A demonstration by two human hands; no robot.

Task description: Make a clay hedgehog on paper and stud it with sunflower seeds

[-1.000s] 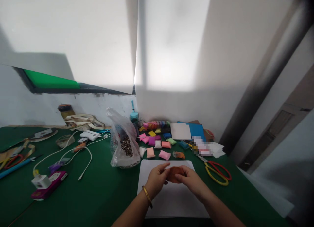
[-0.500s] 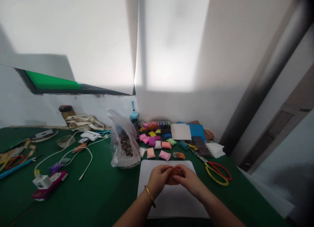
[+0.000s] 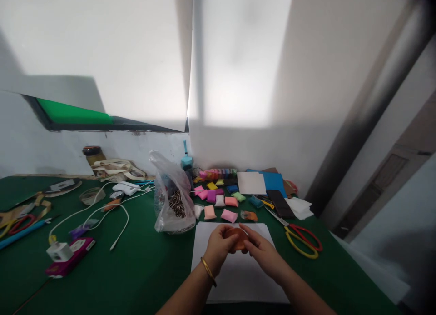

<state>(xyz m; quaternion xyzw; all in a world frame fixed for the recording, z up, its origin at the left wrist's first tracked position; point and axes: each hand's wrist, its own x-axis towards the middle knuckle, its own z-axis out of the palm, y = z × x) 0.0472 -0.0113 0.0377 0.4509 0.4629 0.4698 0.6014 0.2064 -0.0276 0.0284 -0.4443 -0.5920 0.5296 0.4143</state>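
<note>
My left hand (image 3: 218,247) and my right hand (image 3: 262,251) meet over a white paper sheet (image 3: 238,278) on the green table. Both pinch a flat orange-brown piece of clay (image 3: 236,238) between their fingers, held just above the sheet. A gold bangle (image 3: 208,270) circles my left wrist. Small coloured clay packets (image 3: 221,199) lie in rows just beyond the sheet.
A clear plastic bag (image 3: 173,201) stands left of the sheet. Red-and-yellow scissors (image 3: 301,240) lie to the right, with blue and white card sheets (image 3: 260,182) and a black phone (image 3: 279,203) behind. White cables (image 3: 98,212), a charger (image 3: 56,251) and a pink box (image 3: 68,260) lie on the left.
My fingers have shifted around the clay piece, turning and pressing it. The hands stay in the same place over the sheet.
</note>
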